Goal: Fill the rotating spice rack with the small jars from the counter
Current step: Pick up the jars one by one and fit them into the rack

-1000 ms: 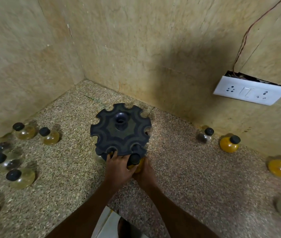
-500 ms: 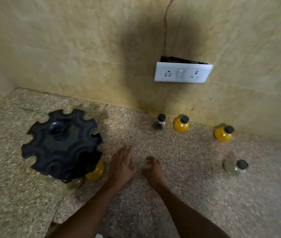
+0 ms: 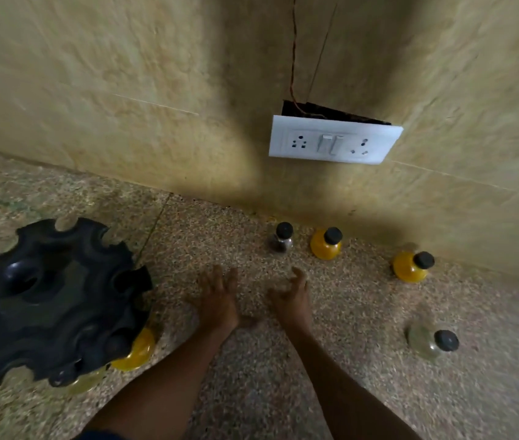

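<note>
Now the black spice rack (image 3: 51,300) sits at the left of the speckled counter (image 3: 363,392), a yellow jar (image 3: 136,350) tucked under its near rim, half hidden. Both hands are empty with fingers spread: left hand (image 3: 218,300) just right of the rack, right hand (image 3: 293,301) short of the dark jar (image 3: 282,238) and yellow-filled jar (image 3: 326,244) by the wall.

I see beige tiled wall (image 3: 156,74) beyond my hands, a white switch plate (image 3: 334,140) on it, speckled counter (image 3: 252,392) beneath them.

Black notched spice rack (image 3: 51,300) stands left, a yellow jar (image 3: 136,350) seated at its near rim. Four black-capped jars (image 3: 326,244) stand upright on the table right.
</note>
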